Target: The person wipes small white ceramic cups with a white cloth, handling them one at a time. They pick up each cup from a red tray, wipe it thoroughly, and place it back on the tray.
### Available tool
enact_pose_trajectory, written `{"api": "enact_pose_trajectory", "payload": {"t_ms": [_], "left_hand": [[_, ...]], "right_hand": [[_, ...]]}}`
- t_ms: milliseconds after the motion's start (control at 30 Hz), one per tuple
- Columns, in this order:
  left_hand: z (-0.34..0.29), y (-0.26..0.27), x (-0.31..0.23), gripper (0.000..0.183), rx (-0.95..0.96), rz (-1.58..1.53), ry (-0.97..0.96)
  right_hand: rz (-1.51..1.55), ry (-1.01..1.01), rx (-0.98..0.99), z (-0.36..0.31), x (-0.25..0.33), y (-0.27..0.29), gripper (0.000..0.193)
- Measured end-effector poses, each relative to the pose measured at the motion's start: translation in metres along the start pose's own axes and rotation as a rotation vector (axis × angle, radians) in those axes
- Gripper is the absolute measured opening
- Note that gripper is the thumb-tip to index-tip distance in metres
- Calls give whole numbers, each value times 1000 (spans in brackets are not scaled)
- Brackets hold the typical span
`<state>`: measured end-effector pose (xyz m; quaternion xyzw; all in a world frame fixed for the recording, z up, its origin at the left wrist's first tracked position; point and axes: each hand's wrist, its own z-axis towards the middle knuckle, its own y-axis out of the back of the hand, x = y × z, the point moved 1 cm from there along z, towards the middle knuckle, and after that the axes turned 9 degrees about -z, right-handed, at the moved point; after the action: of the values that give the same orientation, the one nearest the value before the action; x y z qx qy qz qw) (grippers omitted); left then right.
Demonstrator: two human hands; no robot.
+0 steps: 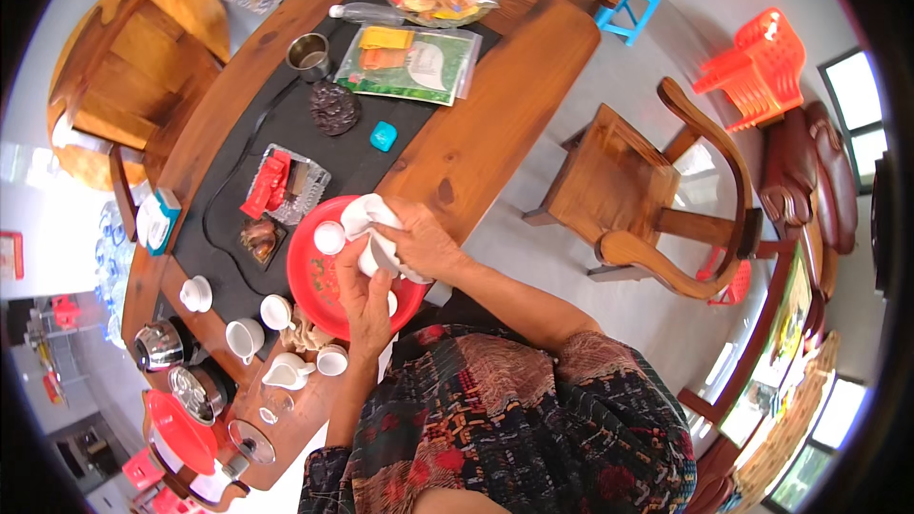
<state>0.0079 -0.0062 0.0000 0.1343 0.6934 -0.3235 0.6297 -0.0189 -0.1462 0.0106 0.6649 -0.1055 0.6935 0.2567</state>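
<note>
Over a round red basin (pixel 307 301), my left hand (pixel 364 300) is closed round a small white cup (pixel 379 257). My right hand (pixel 421 243) grips a white cloth (pixel 362 213) and presses part of it against that cup. Beneath the hands, the basin holds another small white cup (pixel 329 238) near its left wall. Part of a further white piece shows at the basin's right side, mostly covered by my hands. Small greenish bits lie on the basin's bottom.
Left of the basin stand a white pitcher (pixel 288 372), a white mug (pixel 245 340), a lidded white pot (pixel 196 294) and a metal kettle (pixel 160 345). Beyond it are a glass tray (pixel 307 186) with red packets, a dark lump (pixel 334 108) and a green bag (pixel 419 71). A wooden chair (pixel 628 176) stands right.
</note>
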Motion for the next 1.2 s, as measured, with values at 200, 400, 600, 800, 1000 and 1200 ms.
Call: {"api": "enact_pose_trajectory", "payload": {"t_ms": [200,400,600,800,1000,1200], "left_hand": [[19,-30,4,35,-174,-293,-71],[17,-20,5,26,-480,346,-177],[17,-12,9,22,-385,-232,10],[0,0,16,32,-321,-529,192],[-11,36,-10,28,-254,-471,397],[-19,73,-11,17,-253,-485,475]], "right_hand": [[128,-237,79,-6,-5,11,21],[20,-135,145,-23,-11,-3,19],[368,-335,203,-32,-25,-12,16],[61,-7,-169,-43,-18,-44,32],[-854,250,-267,-86,14,-68,49],[155,-209,-67,-147,-53,15,44]]}}
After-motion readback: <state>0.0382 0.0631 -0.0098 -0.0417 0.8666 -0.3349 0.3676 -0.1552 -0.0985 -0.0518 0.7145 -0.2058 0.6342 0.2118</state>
